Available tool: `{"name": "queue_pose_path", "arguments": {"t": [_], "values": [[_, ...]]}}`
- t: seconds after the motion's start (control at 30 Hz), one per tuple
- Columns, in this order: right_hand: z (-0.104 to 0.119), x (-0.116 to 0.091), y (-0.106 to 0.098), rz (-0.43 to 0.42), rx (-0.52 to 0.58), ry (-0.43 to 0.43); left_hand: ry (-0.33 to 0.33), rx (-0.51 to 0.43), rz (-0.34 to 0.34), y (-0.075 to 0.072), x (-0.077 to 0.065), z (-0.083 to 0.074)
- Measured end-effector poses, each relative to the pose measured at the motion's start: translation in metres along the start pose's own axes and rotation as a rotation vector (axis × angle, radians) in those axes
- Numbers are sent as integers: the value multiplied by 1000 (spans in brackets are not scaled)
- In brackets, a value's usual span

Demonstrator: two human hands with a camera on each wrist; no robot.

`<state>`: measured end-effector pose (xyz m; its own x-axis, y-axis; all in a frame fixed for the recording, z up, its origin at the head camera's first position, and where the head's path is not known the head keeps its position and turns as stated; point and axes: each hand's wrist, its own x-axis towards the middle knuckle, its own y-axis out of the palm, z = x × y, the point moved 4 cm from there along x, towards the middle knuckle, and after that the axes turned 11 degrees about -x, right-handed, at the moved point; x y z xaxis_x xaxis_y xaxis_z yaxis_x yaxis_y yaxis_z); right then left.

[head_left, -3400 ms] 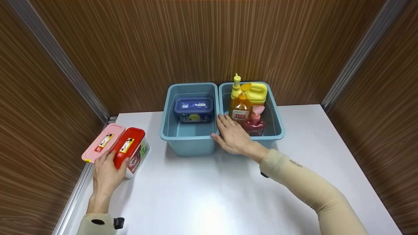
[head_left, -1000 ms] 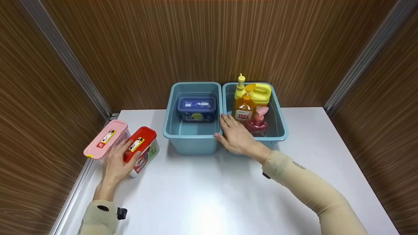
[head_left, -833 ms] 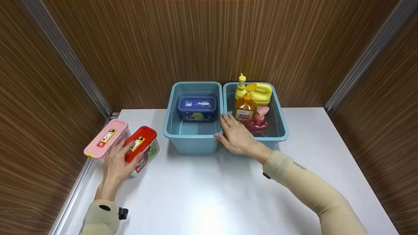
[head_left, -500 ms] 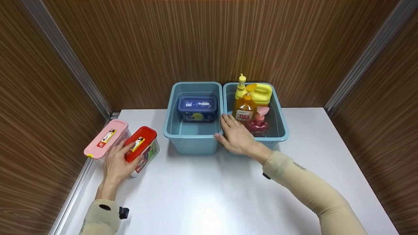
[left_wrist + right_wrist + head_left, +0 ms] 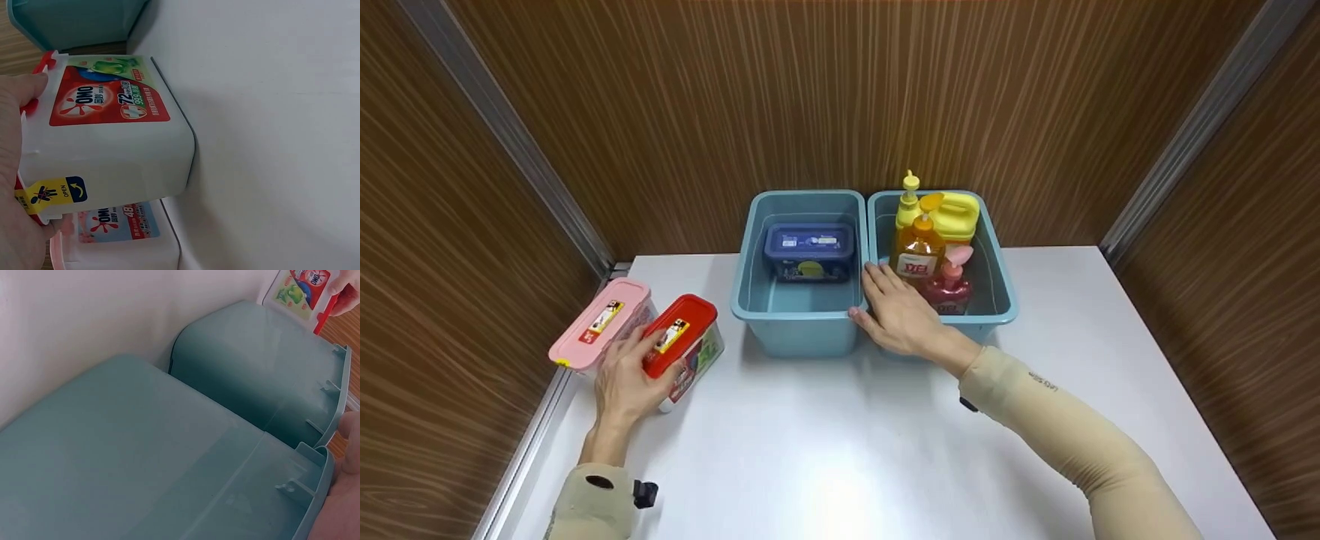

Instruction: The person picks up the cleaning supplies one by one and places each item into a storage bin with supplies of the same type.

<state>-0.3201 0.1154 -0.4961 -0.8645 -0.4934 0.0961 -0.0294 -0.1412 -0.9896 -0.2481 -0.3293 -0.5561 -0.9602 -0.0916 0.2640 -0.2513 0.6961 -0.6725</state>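
My left hand (image 5: 626, 382) grips a white OMO laundry box with a red lid (image 5: 699, 313), its fingers and thumb on either side of the lid. The box's labelled front (image 5: 121, 146) faces the left wrist camera, and its base seems to meet the table. Just left of it stands a similar pink-lidded box (image 5: 600, 321), partly hidden. My right hand (image 5: 901, 316), fingers extended, rests where the left bin (image 5: 802, 334) and right bin (image 5: 997, 300) meet. In the right wrist view, its thumb (image 5: 350, 430) lies by the bins' rims.
A dark blue box (image 5: 810, 251) sits inside the left bin. The right bin holds an orange pump bottle (image 5: 918, 247), a pink-red pump bottle (image 5: 947, 292), a yellow pump bottle (image 5: 907, 214) and a yellow jug (image 5: 958, 217). Wood-grain panels (image 5: 810, 97) enclose the table.
Since the oldest frame, my left hand and the red-lidded box have shifted right, opening a gap beside the pink-lidded box. Over the last second they barely move. My right hand stays on the bins.
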Motion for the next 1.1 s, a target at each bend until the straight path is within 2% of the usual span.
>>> {"name": "queue_pose_path", "arguments": {"t": [0.27,0.5,0.83,1.1], "values": [[1,0,0,8,7,5,-1,7,-12,-6,-3,-4],[0,0,0,-1,8,2,9,7,-45,-21,-5,-12],[-1,0,1,5,5,8,115,-34,-101,-39,-1,-35],[0,0,0,-15,-12,-16,86,-59,-82,-49,0,-56]]}}
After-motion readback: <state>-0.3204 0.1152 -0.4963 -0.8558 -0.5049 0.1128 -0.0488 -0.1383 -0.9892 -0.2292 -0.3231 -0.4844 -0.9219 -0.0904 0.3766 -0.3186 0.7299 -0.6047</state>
